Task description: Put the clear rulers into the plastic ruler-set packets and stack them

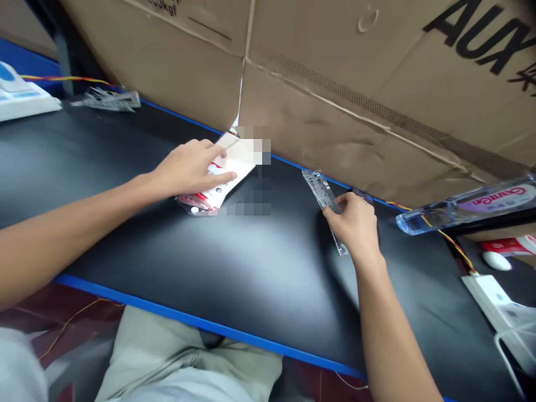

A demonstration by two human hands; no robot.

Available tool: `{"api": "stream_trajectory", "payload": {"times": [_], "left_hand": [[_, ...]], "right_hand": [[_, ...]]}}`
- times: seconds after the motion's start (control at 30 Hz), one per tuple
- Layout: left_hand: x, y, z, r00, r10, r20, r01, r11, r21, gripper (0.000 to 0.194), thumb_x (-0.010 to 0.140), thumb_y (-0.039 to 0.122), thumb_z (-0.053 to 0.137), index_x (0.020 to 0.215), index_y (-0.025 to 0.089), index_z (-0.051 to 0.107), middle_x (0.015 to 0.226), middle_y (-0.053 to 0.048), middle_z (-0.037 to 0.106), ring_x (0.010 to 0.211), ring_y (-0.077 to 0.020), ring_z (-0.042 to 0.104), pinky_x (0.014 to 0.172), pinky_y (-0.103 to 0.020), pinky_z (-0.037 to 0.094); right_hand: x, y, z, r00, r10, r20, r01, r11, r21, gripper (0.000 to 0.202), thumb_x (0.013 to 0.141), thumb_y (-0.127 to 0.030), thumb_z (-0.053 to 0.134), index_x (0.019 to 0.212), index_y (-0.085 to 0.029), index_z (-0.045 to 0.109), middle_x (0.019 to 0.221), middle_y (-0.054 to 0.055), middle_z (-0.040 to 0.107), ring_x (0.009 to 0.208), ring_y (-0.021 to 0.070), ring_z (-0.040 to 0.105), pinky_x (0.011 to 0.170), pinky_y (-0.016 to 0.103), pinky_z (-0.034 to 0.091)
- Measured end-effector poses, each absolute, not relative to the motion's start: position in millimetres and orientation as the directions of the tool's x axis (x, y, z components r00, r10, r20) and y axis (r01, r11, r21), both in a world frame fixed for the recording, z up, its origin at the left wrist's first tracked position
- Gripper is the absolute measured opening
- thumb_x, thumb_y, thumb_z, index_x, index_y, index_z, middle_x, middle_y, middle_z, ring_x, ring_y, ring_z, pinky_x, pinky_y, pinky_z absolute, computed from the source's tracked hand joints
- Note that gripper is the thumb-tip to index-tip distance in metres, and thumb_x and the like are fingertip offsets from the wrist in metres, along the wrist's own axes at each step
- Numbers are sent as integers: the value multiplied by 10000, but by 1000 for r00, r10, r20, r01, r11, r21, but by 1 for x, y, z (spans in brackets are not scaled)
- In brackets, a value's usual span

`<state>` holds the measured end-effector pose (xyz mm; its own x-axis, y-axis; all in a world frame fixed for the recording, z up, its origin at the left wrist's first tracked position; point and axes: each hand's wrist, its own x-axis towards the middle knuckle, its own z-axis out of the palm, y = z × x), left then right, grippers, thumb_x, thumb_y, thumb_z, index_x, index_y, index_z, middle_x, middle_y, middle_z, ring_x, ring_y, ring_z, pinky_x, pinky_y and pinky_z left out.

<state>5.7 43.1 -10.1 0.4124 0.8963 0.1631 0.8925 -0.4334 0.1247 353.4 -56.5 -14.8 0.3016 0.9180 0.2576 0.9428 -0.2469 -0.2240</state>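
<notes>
My left hand (195,170) lies over a white and red packet (238,159) near the table's back edge, its thumb and fingers spread apart on the packet. Clear plastic shows under the packet's near end. To the right, my right hand (354,215) grips a clear plastic piece (320,190), long and narrow, between thumb and fingers. That piece slants over the black tabletop. Part of the right fingers is hidden behind the hand.
A large cardboard box (314,111) stands along the back. Clear plastic pieces (111,99) and a white device (25,100) are at the far left. At right are a plastic bottle (469,206), wires and a white power strip (498,307).
</notes>
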Motion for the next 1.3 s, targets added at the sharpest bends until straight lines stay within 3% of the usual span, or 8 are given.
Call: {"api": "stream_trajectory", "payload": {"times": [0.17,0.3,0.47,0.57,0.83,0.97,1.13,1.3], "left_hand": [[7,37,-12,500,810,306,794,-570,210,425,915,561,543,1045,206,737,1343,-135,594,1243,-374,516,1016,-504,414],[10,31,-16,589,731,344,691,-677,253,323,929,447,534,904,199,739,1225,-119,649,1149,-323,565,993,-480,438],[21,18,-20,679,634,369,566,-773,287,245,981,349,484,914,184,653,1043,-86,706,1068,-267,606,972,-429,449],[29,4,-20,729,555,400,462,-830,312,192,990,305,488,948,187,633,1049,-92,698,1041,-251,610,967,-406,454],[30,-5,-14,895,411,173,310,-853,421,315,977,158,438,1127,224,706,1184,-81,702,1146,-241,600,1016,-381,420],[26,2,-18,873,446,197,336,-843,421,350,941,153,477,1203,220,700,1197,-93,685,1124,-235,610,1002,-361,439],[25,9,-25,743,590,318,520,-807,281,370,842,404,680,1150,201,701,1260,-126,645,1195,-334,574,1073,-491,395],[25,13,-22,687,644,337,558,-764,322,385,807,385,665,1124,170,693,1200,-134,679,1121,-305,632,1013,-427,475]], "right_hand": [[345,-58,-10,258,908,331,928,-137,-347,104,838,-326,599,812,-228,577,899,80,713,814,254,683,773,385,517],[321,-67,-1,203,950,236,693,31,-720,230,908,-441,612,978,-230,553,854,35,703,593,183,692,563,302,548],[291,-78,-1,41,997,59,519,29,-855,419,933,-478,609,1266,-239,521,809,-9,664,494,147,654,461,260,542],[284,-80,-6,-32,999,9,488,24,-873,539,928,-471,615,1409,-279,468,849,-16,641,508,143,651,422,240,527],[293,-80,0,-197,979,-59,704,100,-703,286,918,-317,604,1174,-241,707,743,-18,676,550,137,626,548,249,502],[301,-81,7,-224,969,-106,739,98,-667,254,872,-277,620,1098,-237,727,683,-33,671,542,137,591,559,253,463],[305,-81,10,-217,961,-170,755,55,-654,224,843,-284,628,1027,-233,746,626,-42,635,555,141,554,546,255,419],[307,-80,9,-216,963,-158,740,56,-671,211,827,-288,642,993,-215,750,611,-39,624,563,143,545,551,259,415]]}}
